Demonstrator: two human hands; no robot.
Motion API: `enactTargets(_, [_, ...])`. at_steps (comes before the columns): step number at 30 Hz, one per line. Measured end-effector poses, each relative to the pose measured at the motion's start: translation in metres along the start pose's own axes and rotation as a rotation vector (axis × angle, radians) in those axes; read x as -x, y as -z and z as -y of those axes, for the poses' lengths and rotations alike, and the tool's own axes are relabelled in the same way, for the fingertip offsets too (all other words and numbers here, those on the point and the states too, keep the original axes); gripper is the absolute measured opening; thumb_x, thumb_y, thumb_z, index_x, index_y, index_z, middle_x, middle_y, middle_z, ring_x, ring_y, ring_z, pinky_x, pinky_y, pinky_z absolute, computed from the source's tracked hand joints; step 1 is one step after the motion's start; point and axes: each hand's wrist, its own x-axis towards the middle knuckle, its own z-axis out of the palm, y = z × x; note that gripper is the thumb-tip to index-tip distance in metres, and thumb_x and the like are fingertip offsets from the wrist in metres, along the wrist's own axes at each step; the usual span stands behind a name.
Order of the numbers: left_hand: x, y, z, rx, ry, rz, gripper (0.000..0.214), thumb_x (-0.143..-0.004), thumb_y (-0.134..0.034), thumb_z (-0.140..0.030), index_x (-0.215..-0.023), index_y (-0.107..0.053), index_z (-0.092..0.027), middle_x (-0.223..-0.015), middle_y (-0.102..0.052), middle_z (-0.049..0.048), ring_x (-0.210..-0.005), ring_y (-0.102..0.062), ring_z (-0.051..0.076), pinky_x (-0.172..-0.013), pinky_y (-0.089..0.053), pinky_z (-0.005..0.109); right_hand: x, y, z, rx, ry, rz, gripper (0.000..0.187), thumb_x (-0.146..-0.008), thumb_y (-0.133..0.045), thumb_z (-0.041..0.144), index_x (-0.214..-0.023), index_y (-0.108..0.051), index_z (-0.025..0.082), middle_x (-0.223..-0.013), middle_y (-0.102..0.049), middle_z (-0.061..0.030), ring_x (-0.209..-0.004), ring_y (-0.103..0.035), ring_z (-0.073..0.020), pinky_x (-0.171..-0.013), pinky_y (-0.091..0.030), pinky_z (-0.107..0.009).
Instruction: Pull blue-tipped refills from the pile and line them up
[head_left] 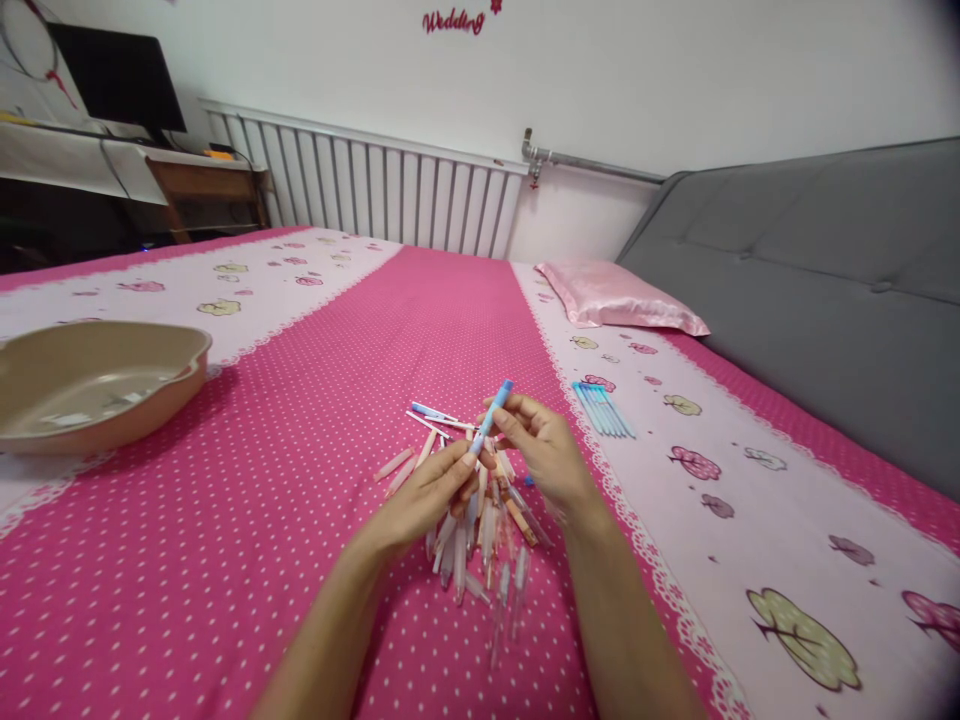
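Observation:
A blue pen (pixel 491 412) stands tilted between both hands above a heap of pens. My left hand (pixel 429 493) pinches its lower end with closed fingers. My right hand (pixel 541 445) grips the pen's upper part near the cap, fingers curled. Under the hands lies a loose pile of pens (pixel 480 535), pink, orange, blue and clear, spread on the pink dotted bedsheet (pixel 300 500). A neat row of blue pens (pixel 604 408) lies to the right on the pale strip of the sheet.
A tan basin (pixel 97 385) sits at the left on the bed. A pink pillow (pixel 615 297) lies at the far right by the grey headboard (pixel 825 290). A white radiator (pixel 375 185) and a desk with a monitor (pixel 120 75) stand behind.

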Motion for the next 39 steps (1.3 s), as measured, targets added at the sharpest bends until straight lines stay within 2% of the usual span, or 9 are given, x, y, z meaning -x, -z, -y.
enactTargets(7, [-0.0003, 0.0009, 0.0012, 0.025, -0.002, 0.009, 0.035, -0.088, -0.041, -0.047, -0.101, -0.055, -0.017, -0.063, -0.04, -0.0037, -0.054, -0.034, 0.008, -0.05, -0.03, 0.022, 0.0003, -0.0001, -0.0007, -0.015, 0.0, 0.008, 0.024, -0.073, -0.065, 0.036, -0.084, -0.061, 0.016, -0.076, -0.065, -0.0024, -0.069, -0.059, -0.0131, -0.064, -0.045, -0.025])
enactTargets(12, [-0.0005, 0.0013, 0.0011, 0.021, 0.004, 0.013, 0.035, -0.088, -0.04, -0.048, -0.096, -0.054, -0.017, -0.064, -0.042, -0.003, -0.053, -0.036, 0.008, -0.05, -0.032, 0.022, 0.0008, -0.0009, 0.001, -0.007, 0.005, 0.021, 0.023, -0.072, -0.065, 0.035, -0.084, -0.061, 0.016, -0.076, -0.065, -0.0024, -0.07, -0.059, -0.0137, -0.064, -0.047, -0.025])
enactTargets(18, [-0.0001, 0.001, 0.0019, 0.038, 0.01, 0.008, 0.037, -0.088, -0.041, -0.048, -0.103, -0.055, -0.017, -0.063, -0.04, -0.0034, -0.053, -0.035, 0.008, -0.05, -0.031, 0.021, 0.0017, -0.0026, 0.0009, 0.003, 0.009, 0.038, 0.02, -0.073, -0.063, 0.034, -0.083, -0.061, 0.018, -0.07, -0.063, -0.0002, -0.059, -0.054, -0.0106, -0.057, -0.045, -0.023])
enactTargets(30, [0.0013, 0.002, -0.0008, 0.047, 0.035, 0.009, 0.037, -0.088, -0.04, -0.047, -0.105, -0.055, -0.018, -0.063, -0.038, -0.0038, -0.054, -0.036, 0.008, -0.05, -0.033, 0.021, 0.0018, -0.0025, 0.0027, 0.0, -0.008, 0.036, 0.02, -0.072, -0.065, 0.034, -0.083, -0.061, 0.018, -0.072, -0.063, -0.0007, -0.065, -0.057, -0.0124, -0.06, -0.046, -0.025])
enactTargets(39, [0.0017, 0.0009, -0.0032, 0.05, 0.045, -0.017, 0.039, -0.087, -0.042, -0.048, -0.107, -0.054, -0.017, -0.061, -0.039, -0.0039, -0.053, -0.037, 0.008, -0.049, -0.032, 0.02, 0.0019, -0.0015, -0.0016, 0.002, 0.01, 0.105, 0.019, -0.075, -0.063, 0.033, -0.085, -0.06, 0.017, -0.076, -0.065, -0.0015, -0.063, -0.055, -0.0106, -0.063, -0.044, -0.025])
